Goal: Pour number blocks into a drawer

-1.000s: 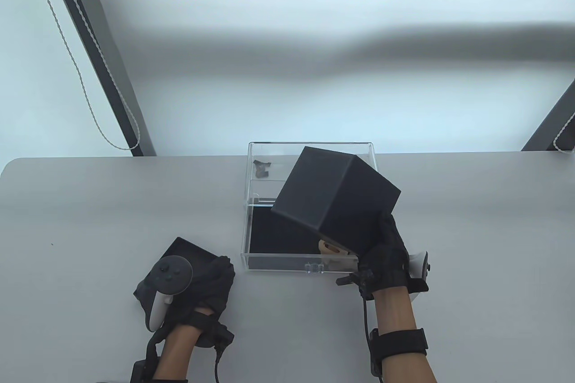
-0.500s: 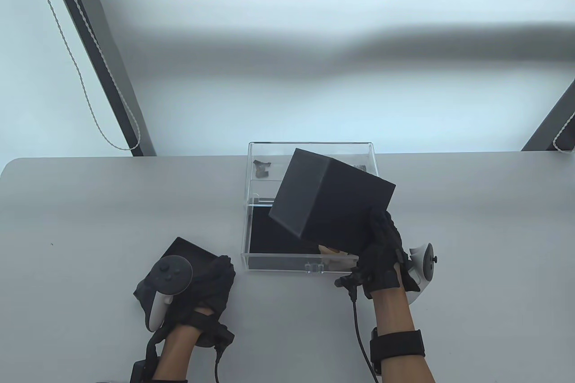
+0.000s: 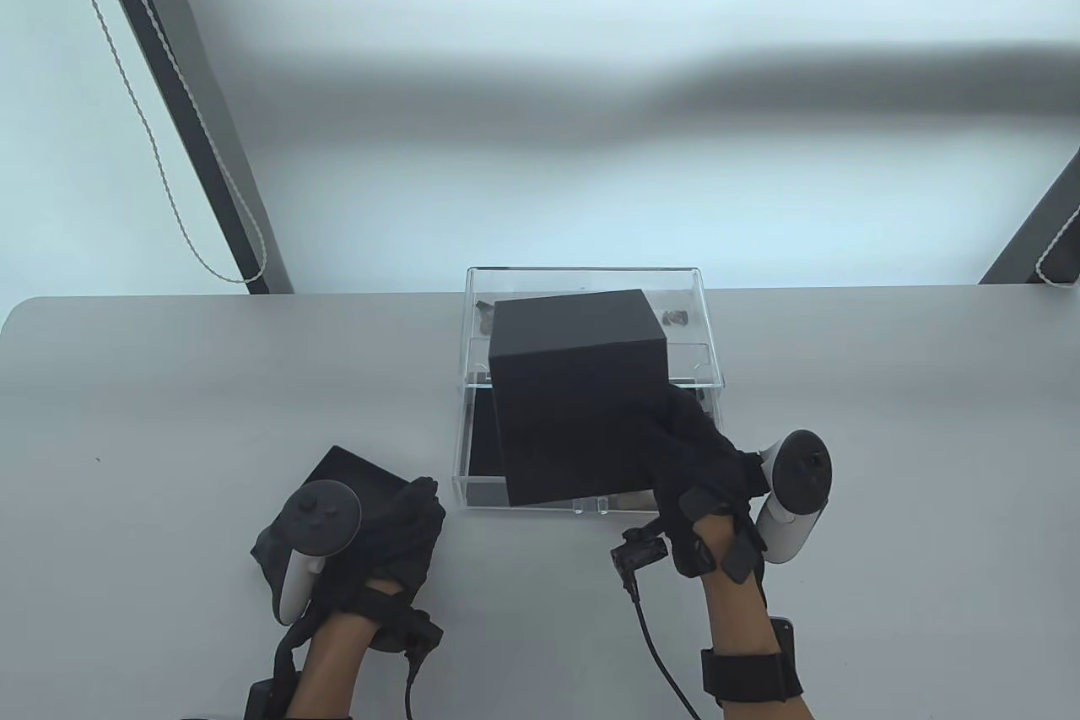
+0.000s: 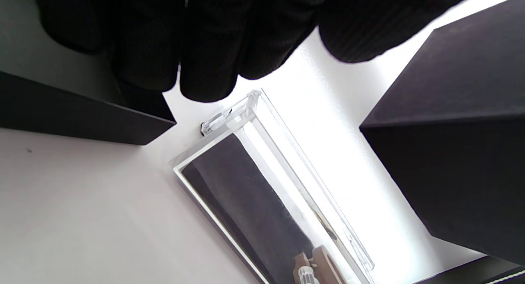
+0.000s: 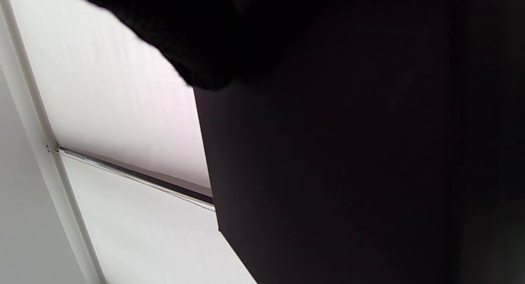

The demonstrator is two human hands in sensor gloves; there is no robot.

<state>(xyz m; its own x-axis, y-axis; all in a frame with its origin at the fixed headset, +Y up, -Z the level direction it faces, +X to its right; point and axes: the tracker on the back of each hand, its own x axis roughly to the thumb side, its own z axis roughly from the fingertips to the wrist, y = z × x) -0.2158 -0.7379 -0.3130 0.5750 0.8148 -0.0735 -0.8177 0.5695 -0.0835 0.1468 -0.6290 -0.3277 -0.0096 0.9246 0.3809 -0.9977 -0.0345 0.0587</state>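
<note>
My right hand grips a black box and holds it turned over above the pulled-out clear drawer, covering most of it. The box fills the right wrist view and shows at the right of the left wrist view. Wooden number blocks lie on the drawer's black floor. My left hand rests on the flat black lid on the table, left of the drawer; its fingers lie over the lid.
The clear acrylic case behind the drawer sits at the table's far edge, with small dark pieces inside. A cable hangs from my right wrist over the grey table.
My right hand has turned the black box further over and moved it left over the drawer; the blocks seen under its edge are now hidden in the table view. The left hand has stayed still.
</note>
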